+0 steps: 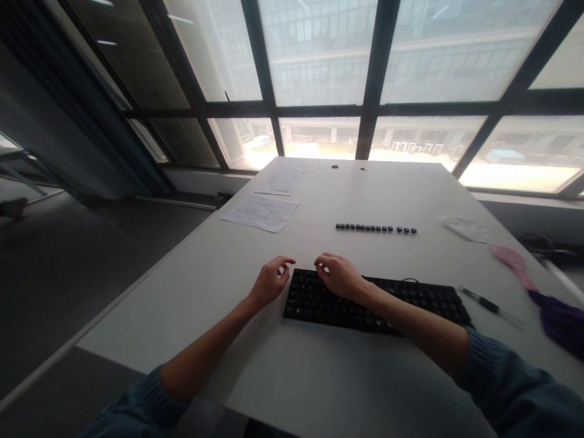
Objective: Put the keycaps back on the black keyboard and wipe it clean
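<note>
By tall windows, on a white table, a black keyboard lies under the curled right hand, whose hold, if any, I cannot tell, and beside the left hand, fingertips narrowly parted, while keycaps line up beyond both, presumably for order.

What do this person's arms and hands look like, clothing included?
Both the left hand and the right hand are bare, with no gloves, watch or bracelet visible. The left sleeve and right sleeve are muted blue, with gathered, puckered cuffs ending partway up the forearms. No markings are discernible.
</note>
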Available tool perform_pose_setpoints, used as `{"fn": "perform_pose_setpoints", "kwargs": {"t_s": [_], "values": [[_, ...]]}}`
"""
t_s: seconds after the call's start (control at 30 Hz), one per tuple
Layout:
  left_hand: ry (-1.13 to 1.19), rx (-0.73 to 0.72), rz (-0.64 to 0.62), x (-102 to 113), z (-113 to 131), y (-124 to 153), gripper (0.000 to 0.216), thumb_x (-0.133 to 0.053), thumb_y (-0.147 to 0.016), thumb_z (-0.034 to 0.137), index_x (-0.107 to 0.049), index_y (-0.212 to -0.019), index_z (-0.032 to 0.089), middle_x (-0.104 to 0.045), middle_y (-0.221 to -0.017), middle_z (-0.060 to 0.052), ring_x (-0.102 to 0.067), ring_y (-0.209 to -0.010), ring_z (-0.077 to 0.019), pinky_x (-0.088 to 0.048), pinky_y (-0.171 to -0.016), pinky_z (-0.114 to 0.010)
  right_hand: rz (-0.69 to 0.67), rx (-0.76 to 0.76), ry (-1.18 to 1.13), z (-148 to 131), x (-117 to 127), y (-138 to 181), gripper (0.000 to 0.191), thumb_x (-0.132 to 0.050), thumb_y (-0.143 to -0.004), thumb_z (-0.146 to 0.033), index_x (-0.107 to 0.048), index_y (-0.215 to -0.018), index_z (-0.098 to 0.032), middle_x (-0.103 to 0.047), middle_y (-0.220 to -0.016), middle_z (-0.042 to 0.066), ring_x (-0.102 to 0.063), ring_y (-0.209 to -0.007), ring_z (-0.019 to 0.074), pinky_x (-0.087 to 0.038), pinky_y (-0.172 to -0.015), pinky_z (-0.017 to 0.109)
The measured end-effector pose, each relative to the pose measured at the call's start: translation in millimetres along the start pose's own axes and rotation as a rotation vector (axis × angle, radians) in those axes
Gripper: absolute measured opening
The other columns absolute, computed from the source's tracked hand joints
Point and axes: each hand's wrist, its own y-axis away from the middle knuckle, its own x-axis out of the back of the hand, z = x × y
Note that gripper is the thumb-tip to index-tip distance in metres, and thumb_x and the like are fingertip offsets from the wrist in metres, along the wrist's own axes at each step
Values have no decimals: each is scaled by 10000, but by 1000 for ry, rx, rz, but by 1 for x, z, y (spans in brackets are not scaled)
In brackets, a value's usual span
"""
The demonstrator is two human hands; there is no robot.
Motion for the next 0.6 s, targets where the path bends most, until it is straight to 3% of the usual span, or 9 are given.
{"fn": "perform_pose_setpoints", "kwargs": {"t_s": [0.17,0.27,0.43,0.6], "values": [[7,30,52,18,5,-40,231,-555,-881,208,-734,-1024,184,-749,-1034,-60,-664,-817,-159,-507,-663,-250,46,-83,37,36,32,-8,164,-590,-909,-160,-736,-967,-204,-744,-978,68,-662,-850,196,-447,-784,291],[-26,-14,32,14,9,-81,201,-617,-874,243,-743,-1022,185,-758,-1016,-53,-674,-822,-165,-507,-672,-252,83,-177,139,69,48,-23,162,-615,-891,-159,-743,-985,-193,-751,-972,77,-672,-875,214,-454,-794,305],[-97,-3,-88,-31,11,-153,187,-707,-849,239,-764,-1015,175,-773,-974,-56,-683,-841,-182,-536,-825,-301,146,-256,297,113,60,-54,204,-589,-913,-129,-747,-1038,-158,-744,-1059,123,-649,-995,246,-449,-858,327],[-123,8,-146,-83,7,-202,191,-754,-822,238,-786,-1004,190,-781,-990,-63,-690,-855,-199,-543,-860,-316,114,-230,357,133,50,-80,150,-636,-903,-150,-757,-988,-175,-742,-1058,124,-594,-1059,266,-414,-913,351]]}}
